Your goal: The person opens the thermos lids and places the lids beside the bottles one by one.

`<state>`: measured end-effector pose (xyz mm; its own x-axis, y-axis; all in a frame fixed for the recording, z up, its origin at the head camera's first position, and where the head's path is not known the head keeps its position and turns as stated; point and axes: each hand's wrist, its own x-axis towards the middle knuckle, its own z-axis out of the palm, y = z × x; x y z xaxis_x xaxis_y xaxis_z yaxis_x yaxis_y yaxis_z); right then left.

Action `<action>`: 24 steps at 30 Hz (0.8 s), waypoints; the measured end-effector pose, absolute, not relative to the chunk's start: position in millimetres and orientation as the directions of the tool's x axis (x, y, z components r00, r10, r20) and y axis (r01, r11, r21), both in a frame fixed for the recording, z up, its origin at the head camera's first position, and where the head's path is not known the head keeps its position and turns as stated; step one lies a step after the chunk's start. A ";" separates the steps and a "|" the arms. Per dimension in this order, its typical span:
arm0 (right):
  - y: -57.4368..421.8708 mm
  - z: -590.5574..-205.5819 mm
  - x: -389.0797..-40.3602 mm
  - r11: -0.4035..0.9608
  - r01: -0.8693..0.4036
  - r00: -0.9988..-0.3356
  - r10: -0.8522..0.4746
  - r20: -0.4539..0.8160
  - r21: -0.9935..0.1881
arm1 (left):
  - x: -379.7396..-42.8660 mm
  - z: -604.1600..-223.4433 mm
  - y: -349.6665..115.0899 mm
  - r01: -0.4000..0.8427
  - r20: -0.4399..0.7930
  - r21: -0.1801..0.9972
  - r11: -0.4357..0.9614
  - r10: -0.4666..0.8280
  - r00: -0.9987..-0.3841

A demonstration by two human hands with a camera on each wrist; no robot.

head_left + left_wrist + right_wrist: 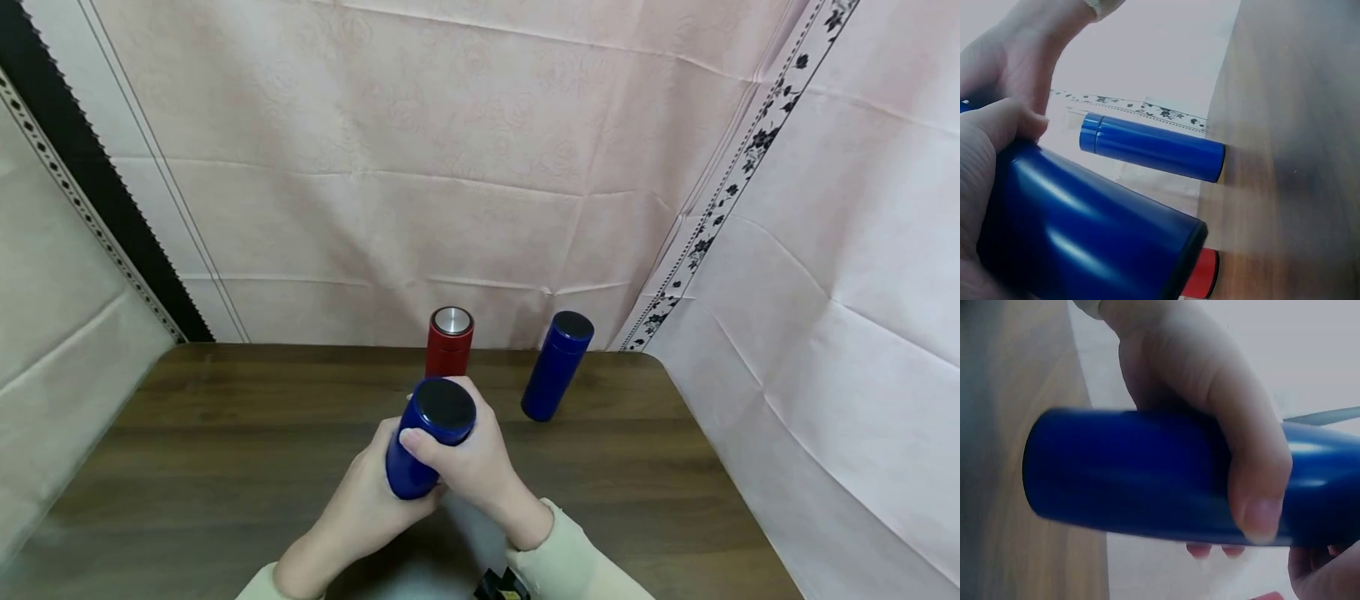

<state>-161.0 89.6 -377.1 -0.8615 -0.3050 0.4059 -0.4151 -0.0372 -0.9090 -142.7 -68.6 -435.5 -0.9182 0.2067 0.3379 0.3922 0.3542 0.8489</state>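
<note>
Both hands hold a dark blue vacuum flask (417,461) with a dark, shiny top, above the near middle of the table. My left hand (367,500) grips its body, thumb and fingers around opposite sides in the right wrist view. At the lid end, my right hand (480,454) grips the flask, its thumb across the near side. Behind the hands stands a red flask (447,352) with a silver top; its lower part is hidden in the head view. To the right a second blue flask (557,367) stands upright on the table, touched by neither hand.
The brown wooden table (225,433) ends at a pale cloth (450,167) hung behind it. More pale cloth (840,333) with a floral border hangs at the right side. A small black object (502,586) shows beside the right sleeve.
</note>
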 end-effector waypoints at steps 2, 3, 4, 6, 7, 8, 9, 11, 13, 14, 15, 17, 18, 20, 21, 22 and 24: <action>90.4 -377.7 -162.8 -0.045 -0.411 -0.855 -0.328 0.402 -0.911 | -141.9 -433.7 -70.5 0.381 0.321 0.852 0.358 0.218 -0.922; 91.2 -378.3 -164.1 -0.048 -0.411 -0.851 -0.340 0.401 -0.911 | -141.8 -433.2 -71.5 0.374 0.309 0.855 0.360 0.226 -0.924; 92.2 -379.0 -165.4 -0.052 -0.409 -0.846 -0.354 0.400 -0.911 | -141.8 -432.8 -72.6 0.367 0.295 0.858 0.359 0.239 -0.925; 94.7 -380.4 -168.4 -0.064 -0.403 -0.831 -0.392 0.394 -0.913 | -142.1 -432.3 -75.3 0.355 0.267 0.864 0.357 0.273 -0.924; 96.0 -381.0 -170.1 -0.071 -0.398 -0.821 -0.417 0.390 -0.915 | -142.0 -432.2 -77.0 0.346 0.247 0.869 0.352 0.298 -0.922; 97.4 -381.6 -171.8 -0.085 -0.390 -0.808 -0.446 0.385 -0.917 | -142.0 -432.2 -78.7 0.335 0.223 0.880 0.337 0.329 -0.917; 99.0 -382.0 -173.4 -0.103 -0.378 -0.791 -0.481 0.379 -0.920 | -141.9 -432.3 -80.8 0.324 0.199 0.892 0.314 0.371 -0.907; 103.0 -382.7 -176.3 -0.137 -0.354 -0.744 -0.558 0.368 -0.925 | -141.5 -432.8 -84.3 0.297 0.149 0.921 0.251 0.479 -0.865; 106.1 -382.6 -178.3 -0.172 -0.328 -0.690 -0.628 0.360 -0.929 | -141.5 -433.3 -87.4 0.258 0.109 0.950 0.176 0.588 -0.801; 107.2 -382.6 -178.9 -0.189 -0.315 -0.667 -0.653 0.358 -0.930 | -141.8 -433.5 -88.5 0.238 0.097 0.961 0.143 0.631 -0.770; 108.0 -382.5 -178.8 -0.198 -0.307 -0.652 -0.669 0.357 -0.931 | -142.2 -433.6 -89.4 0.222 0.085 0.967 0.125 0.664 -0.743; 107.9 -383.1 -177.2 -0.201 -0.320 -0.639 -0.675 0.368 -0.926 | -143.3 -433.6 -89.8 0.223 0.079 0.967 0.119 0.696 -0.714; 107.4 -384.0 -175.9 -0.191 -0.340 -0.645 -0.665 0.376 -0.921 | -144.1 -433.6 -89.4 0.234 0.082 0.964 0.126 0.697 -0.713; 105.4 -385.5 -172.1 -0.161 -0.393 -0.673 -0.621 0.402 -0.905 | -145.4 -433.7 -87.7 0.270 0.101 0.950 0.155 0.667 -0.738; 104.0 -386.3 -170.1 -0.141 -0.422 -0.692 -0.589 0.419 -0.896 | -146.0 -433.9 -86.5 0.289 0.117 0.942 0.171 0.641 -0.758; 102.4 -386.9 -168.3 -0.118 -0.451 -0.711 -0.551 0.436 -0.885 | -146.4 -434.1 -85.0 0.311 0.140 0.932 0.186 0.607 -0.782; 98.8 -387.7 -165.4 -0.075 -0.491 -0.756 -0.458 0.467 -0.868 | -147.0 -434.6 -81.2 0.346 0.189 0.909 0.233 0.510 -0.839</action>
